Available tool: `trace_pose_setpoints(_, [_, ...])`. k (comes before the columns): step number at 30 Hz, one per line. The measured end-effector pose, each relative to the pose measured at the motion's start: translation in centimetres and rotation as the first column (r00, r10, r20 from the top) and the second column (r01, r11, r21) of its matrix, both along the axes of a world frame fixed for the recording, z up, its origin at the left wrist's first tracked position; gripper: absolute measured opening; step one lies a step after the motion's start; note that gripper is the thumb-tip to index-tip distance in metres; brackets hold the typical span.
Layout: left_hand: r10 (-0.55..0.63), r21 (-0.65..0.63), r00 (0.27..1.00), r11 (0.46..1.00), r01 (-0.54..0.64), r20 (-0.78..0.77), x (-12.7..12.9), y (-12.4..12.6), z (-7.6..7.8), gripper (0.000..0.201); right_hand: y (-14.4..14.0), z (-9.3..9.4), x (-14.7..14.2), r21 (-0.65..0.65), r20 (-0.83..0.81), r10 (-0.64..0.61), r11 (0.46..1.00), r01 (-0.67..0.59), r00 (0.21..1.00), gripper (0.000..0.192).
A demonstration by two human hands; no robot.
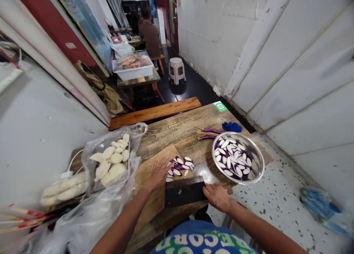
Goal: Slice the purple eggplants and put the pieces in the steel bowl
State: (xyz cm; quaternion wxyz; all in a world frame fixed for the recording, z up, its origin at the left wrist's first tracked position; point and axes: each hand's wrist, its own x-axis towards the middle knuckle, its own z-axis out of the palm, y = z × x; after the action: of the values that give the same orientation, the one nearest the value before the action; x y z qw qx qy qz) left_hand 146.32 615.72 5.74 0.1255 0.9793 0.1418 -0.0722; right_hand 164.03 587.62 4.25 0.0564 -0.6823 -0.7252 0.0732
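Note:
My right hand point(218, 197) grips the handle of a dark cleaver point(184, 191), whose flat blade rests on the wooden cutting board point(151, 180) near the table's front edge. My left hand point(159, 171) lies open on the board, fingers touching a small pile of sliced eggplant point(180, 166), purple-skinned with white flesh. To the right stands a steel bowl point(258, 165) filled with more eggplant slices point(232, 158). Two whole thin eggplants point(211, 134) lie on the table behind the bowl.
A clear plastic bag of pale buns point(113, 160) sits left of the board, with more buns point(65, 189) beside it. A blue cloth point(231, 127) lies at the table's far edge. Beyond are a bench point(155, 112), a plastic stool point(176, 70) and a seated person point(150, 36).

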Motion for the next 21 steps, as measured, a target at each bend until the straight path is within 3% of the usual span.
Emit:
trace_pose_setpoints(2, [-0.009, 0.01, 0.999, 1.0, 0.008, 0.034, 1.6, -0.6, 0.5, 0.049, -2.3, -0.6, 0.2, -0.004, -0.063, -0.111, 0.994, 0.111, 0.992, 0.018])
trace_pose_setpoints(5, [-0.134, -0.007, 0.99, 0.991, 0.134, 0.034, 5.4, -1.8, 1.1, 0.052, -6.1, -1.7, 0.0, -0.005, -0.189, -0.276, 0.96, 0.28, 0.942, 0.02])
trace_pose_setpoints(11, [-0.271, -0.036, 0.942, 0.962, 0.269, -0.198, 12.8, -2.3, -0.2, 0.052, -12.3, -3.8, -1.9, -0.094, -0.461, -0.507, 0.844, 0.528, 0.728, 0.019])
trace_pose_setpoints(16, [-0.266, -0.001, 0.898, 0.959, 0.284, -0.35, 16.2, -3.0, -2.1, 0.048, -12.9, -4.7, -2.7, -0.097, -0.537, -0.584, 0.76, 0.643, 0.609, 0.013])
trace_pose_setpoints(21, [-0.269, 0.016, 0.827, 0.948, 0.318, -0.493, 18.0, -4.1, -2.7, 0.027, -11.9, -5.0, -2.3, -0.145, -0.568, -0.639, 0.697, 0.702, 0.518, 0.013])
